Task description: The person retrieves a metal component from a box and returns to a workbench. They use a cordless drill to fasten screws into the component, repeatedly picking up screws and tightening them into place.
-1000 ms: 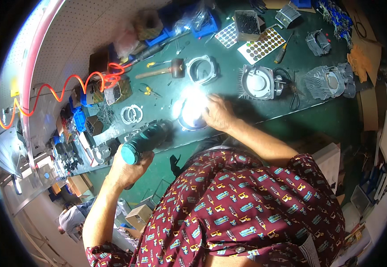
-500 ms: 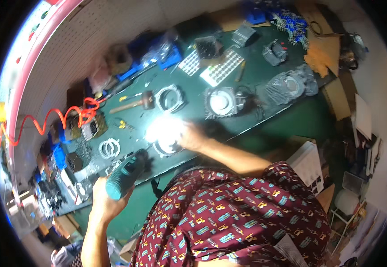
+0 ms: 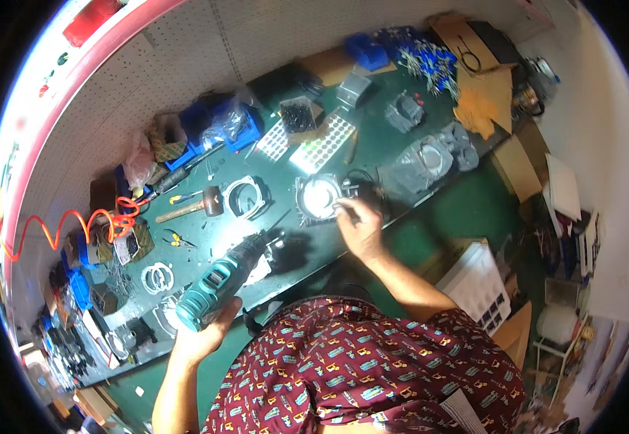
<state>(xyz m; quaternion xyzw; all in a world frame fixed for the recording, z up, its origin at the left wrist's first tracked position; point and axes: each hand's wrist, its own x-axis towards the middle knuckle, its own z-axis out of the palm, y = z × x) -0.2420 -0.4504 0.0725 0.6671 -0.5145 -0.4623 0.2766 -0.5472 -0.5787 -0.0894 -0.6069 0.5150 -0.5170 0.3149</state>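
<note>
My left hand (image 3: 210, 334) is wrapped round the handle of a teal cordless drill (image 3: 209, 289), its long bit pointing up and to the right over the bench. Under the drill's front end lies a pale metal part (image 3: 260, 271), partly hidden by the tool and washed out by glare. My right hand (image 3: 362, 230) is at the right edge of a round motor housing (image 3: 307, 206) with a bright white centre. Its thumb and forefinger are pinched together at the rim; whatever is between them is too small to make out.
A ring-shaped metal frame (image 3: 244, 198), a mallet (image 3: 191, 206) and pliers (image 3: 177, 239) lie on the green bench. Behind are white sticker sheets (image 3: 323, 148) and a box of black screws (image 3: 300, 116). Bagged castings (image 3: 423, 163) sit at right; an orange coiled hose (image 3: 75, 217) hangs at left.
My right hand has left the brightly lit part and moved right to the motor housing. The drill has come up and right, over the part. The whole view has shifted.
</note>
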